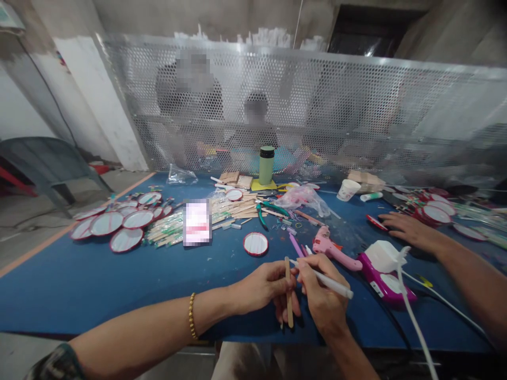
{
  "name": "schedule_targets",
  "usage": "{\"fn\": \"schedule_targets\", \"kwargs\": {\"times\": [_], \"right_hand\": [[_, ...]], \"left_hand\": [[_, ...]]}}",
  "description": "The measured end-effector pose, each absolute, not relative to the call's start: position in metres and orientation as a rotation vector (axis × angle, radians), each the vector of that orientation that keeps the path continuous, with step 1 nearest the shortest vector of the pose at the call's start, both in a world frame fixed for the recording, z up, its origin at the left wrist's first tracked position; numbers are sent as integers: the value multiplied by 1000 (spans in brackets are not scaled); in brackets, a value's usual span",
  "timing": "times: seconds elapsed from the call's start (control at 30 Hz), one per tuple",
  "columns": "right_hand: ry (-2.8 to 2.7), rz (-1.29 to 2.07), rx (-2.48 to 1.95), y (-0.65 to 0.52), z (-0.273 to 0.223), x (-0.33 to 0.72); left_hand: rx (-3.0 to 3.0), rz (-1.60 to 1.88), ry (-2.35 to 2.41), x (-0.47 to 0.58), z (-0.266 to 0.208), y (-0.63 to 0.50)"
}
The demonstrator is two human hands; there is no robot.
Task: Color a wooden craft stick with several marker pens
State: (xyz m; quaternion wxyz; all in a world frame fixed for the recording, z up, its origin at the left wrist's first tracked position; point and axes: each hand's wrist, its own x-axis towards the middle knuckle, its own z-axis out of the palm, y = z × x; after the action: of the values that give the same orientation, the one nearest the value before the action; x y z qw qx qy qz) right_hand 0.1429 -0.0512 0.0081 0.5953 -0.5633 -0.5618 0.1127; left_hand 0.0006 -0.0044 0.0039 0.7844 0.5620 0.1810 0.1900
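Near the table's front edge, my left hand (273,285) is closed around a wooden craft stick (289,306), which stands roughly upright in the view. A white marker pen (333,285) is gripped in my right hand (322,295), its tip close to the stick's upper end; whether it touches I cannot tell. Just beyond my hands lies a round white lid with a red rim (255,244). A purple pen (295,246) and a pink glue gun (335,249) rest beyond my right hand.
A co-worker's hand (407,229) reaches in from the right. Red-rimmed lids (106,224) and bundled sticks (166,229) cover the left side. A purple power strip (390,287) with cables lies right. A green bottle (266,166) and paper cup (348,190) stand before a perforated metal screen (317,105).
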Motion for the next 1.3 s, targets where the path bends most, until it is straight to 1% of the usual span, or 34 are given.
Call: {"fn": "schedule_targets", "kwargs": {"times": [0.43,0.7,0.87,1.3], "right_hand": [[-1329,287,-1318,-51,-4,150],[-1408,184,-1265,-46,-11,156],[-1385,227,-1259,-47,-16,158],[-1396,198,-1262,-46,-11,154]], "left_hand": [[1244,406,397,0,4,-5],[1268,409,390,0,4,-4],[1252,399,402,0,5,-5],[1263,391,417,0,8,-5]]}}
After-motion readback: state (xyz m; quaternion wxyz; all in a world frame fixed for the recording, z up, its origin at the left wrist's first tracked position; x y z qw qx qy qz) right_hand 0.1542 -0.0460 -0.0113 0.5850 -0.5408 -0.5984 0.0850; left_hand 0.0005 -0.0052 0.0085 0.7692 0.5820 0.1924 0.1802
